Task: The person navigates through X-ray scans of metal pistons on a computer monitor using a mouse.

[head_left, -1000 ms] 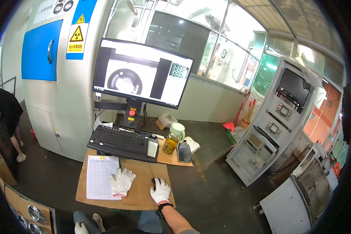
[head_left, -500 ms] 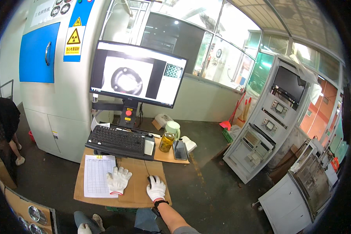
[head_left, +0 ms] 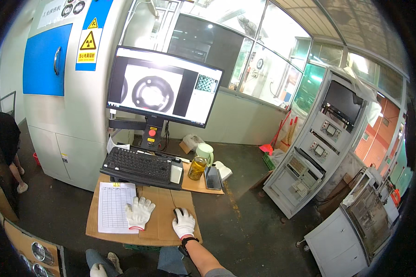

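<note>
My right hand, in a white knit glove, rests over a dark computer mouse at the right of the cardboard-topped desk. A black band circles that wrist. At the lower left edge, what looks like my left hand, gloved in white, lies against my jeans; its fingers are not clear. An empty white glove lies partly on a printed table sheet. Beyond stand a black keyboard and a monitor with a grey picture of a ring-shaped part.
A jar of yellowish liquid, a pale green cup and a phone stand beyond the mouse. Left is a large machine cabinet; round metal parts sit lower left. Someone in black bends at far left.
The ring on the monitor now looks darker and sharper, and sits slightly further right. My right hand stays on the mouse. The view has shifted a little.
</note>
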### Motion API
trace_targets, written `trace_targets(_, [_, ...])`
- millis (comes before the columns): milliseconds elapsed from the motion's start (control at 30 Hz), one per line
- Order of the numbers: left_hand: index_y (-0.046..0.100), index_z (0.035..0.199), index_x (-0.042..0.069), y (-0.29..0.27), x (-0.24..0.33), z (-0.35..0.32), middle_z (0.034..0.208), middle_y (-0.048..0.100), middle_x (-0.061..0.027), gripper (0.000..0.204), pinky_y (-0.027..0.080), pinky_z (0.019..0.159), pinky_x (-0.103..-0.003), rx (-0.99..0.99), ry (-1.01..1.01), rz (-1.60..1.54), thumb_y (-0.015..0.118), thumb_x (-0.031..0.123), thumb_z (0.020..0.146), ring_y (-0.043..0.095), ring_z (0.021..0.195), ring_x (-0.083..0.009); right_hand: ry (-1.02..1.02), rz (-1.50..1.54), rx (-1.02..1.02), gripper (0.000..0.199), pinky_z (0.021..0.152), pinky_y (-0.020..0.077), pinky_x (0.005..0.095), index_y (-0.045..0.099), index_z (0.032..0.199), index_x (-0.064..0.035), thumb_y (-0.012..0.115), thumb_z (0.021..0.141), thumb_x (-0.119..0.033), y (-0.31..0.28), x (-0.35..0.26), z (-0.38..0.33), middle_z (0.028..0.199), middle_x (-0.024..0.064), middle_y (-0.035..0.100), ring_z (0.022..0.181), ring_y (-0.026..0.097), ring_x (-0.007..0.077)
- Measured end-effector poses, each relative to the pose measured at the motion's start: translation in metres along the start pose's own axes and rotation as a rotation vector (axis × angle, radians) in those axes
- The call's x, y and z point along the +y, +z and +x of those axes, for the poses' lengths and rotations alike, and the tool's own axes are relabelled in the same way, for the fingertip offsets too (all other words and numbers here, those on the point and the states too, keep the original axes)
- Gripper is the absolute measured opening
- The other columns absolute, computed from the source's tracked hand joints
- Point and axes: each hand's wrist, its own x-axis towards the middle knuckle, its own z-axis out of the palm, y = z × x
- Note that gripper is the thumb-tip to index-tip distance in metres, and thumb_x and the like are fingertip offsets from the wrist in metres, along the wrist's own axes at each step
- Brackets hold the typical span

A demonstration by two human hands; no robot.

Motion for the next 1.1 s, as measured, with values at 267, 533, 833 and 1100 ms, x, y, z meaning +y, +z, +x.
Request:
trace_targets(267, [0.069, 0.102, 0.004, 0.0023, -0.0029, -0.0008, 0.092, 0.068, -0.0234, 0.039, 0.051, 0.078, -0.046, -0.017, -0.039, 0.047, 0.050, 0.037, 0.094, 0.065, 0.085, -0.0420, -0.013, -0.010, -0.005, 0.044, 0.085, 0.0495, 0.0487, 0.060, 0.120, -0.0221, 0.063, 0.076, -0.025, -0.0050, -0.0035, -0.0023, 0.126, 0.0092, 0.056, 0.098, 0.060, 0.0364])
trace_targets(533, [0.069, 0.099, 0.005, -0.0032, 0.0021, 0.0010, 0.092, 0.068, -0.0223, 0.039, 0.051, 0.076, -0.046, -0.026, -0.057, 0.032, 0.050, 0.038, 0.094, 0.065, 0.085, -0.0412, -0.014, -0.007, -0.011, 0.045, 0.087, 0.0484, 0.0489, 0.060, 0.121, -0.0228, 0.063, 0.076, -0.025, -0.0030, -0.0033, -0.0005, 0.129, 0.0085, 0.055, 0.100, 0.059, 0.0369])
trace_targets(833, [0.068, 0.109, 0.006, 0.0019, -0.0020, 0.0028, 0.097, 0.068, -0.0221, 0.041, 0.051, 0.080, -0.046, 0.033, 0.016, -0.014, 0.050, 0.040, 0.094, 0.065, 0.089, -0.0407, 0.017, -0.024, -0.027, 0.045, 0.086, 0.0485, 0.0495, 0.059, 0.122, -0.0234, 0.062, 0.077, -0.025, -0.0031, -0.0025, -0.0009, 0.128, 0.0092, 0.054, 0.100, 0.059, 0.0373])
trace_targets(1100, [0.068, 0.109, 0.003, 0.0008, 0.0007, 0.0021, 0.100, 0.068, -0.0226, 0.041, 0.051, 0.082, -0.045, -0.006, -0.023, 0.022, 0.049, 0.036, 0.095, 0.065, 0.091, -0.0404, -0.015, -0.014, 0.000, 0.045, 0.083, 0.0497, 0.0492, 0.060, 0.122, -0.0232, 0.063, 0.077, -0.026, 0.0004, 0.0000, -0.0014, 0.127, 0.0103, 0.055, 0.097, 0.060, 0.0364])
